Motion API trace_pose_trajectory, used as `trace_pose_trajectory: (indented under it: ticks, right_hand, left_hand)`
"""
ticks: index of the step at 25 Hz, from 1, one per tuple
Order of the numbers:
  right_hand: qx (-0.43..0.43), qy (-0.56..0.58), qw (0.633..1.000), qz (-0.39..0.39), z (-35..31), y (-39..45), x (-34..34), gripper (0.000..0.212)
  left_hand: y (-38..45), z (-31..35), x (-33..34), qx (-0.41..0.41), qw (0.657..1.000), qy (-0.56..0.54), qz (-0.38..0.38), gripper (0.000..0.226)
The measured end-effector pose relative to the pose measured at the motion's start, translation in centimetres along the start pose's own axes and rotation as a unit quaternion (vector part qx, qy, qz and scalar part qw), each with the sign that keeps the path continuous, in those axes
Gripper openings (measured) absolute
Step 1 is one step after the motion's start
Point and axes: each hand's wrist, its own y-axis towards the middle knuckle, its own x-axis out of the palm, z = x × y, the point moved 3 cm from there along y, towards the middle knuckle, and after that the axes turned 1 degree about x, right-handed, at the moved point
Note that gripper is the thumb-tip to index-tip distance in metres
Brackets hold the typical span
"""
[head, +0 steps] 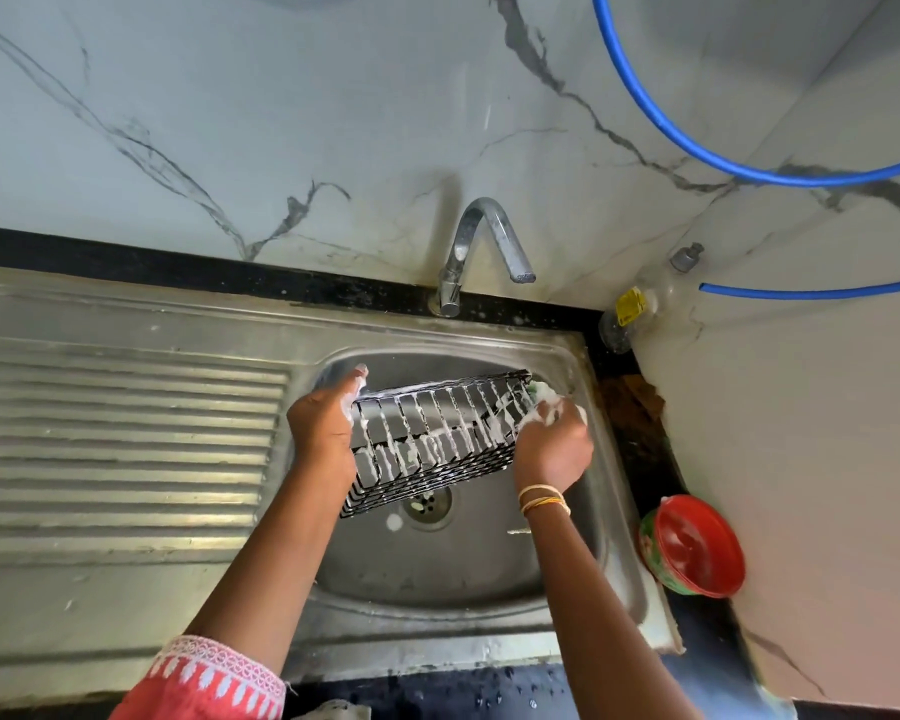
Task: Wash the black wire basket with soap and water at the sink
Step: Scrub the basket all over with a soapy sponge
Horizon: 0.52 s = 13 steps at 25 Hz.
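Mid-frame, left hand (323,423) clamps the foam-coated black wire basket (432,439) over the sink (302,350), right hand (552,444) grips a scrubber (539,392); rinsing remains.

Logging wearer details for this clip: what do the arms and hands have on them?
Both forearms are bare. The left arm has a red sleeve with white lace trim. The right wrist carries thin gold and orange bangles. White suds cling to both hands: left hand, right hand.

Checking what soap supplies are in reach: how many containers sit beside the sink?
2: a clear bottle in the back right corner against the wall, and a red-lidded tub on the counter right of the sink. More may sit out of frame.
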Motion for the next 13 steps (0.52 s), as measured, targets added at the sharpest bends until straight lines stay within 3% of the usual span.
trace_pose_trajectory:
  ticks: [2,6,9,11,13]
  right_hand:
    - [-0.052,-0.004,0.998,-0.026,-0.7,-2.0,0.1,0.015]
    - [-0.242,0.025,0.968,-0.061,-4.6,-9.7,0.7,0.011]
    - [-0.34,0.031,0.933,-0.111,-5.9,-11.1,0.8,0.018]
    - [-0.346,0.012,0.932,-0.107,-5.6,-7.6,1.1,0.021]
    - [-0.258,-0.011,0.958,-0.128,-5.2,-3.3,1.2,0.019]
  left_hand:
    - [-0.7,-0.5,0.7,0.018,1.0,0.016,-0.006,0.01]
    - [-2.2,-1.4,2.0,0.015,0.996,0.079,0.023,0.031]
    - [-1.8,-1.5,2.3,-0.019,1.0,-0.021,-0.009,0.02]
    - [-2.1,-0.6,2.6,0.007,1.0,-0.005,-0.026,0.019]
    - [-2.8,-0.2,3.2,0.041,0.997,0.008,-0.059,0.022]
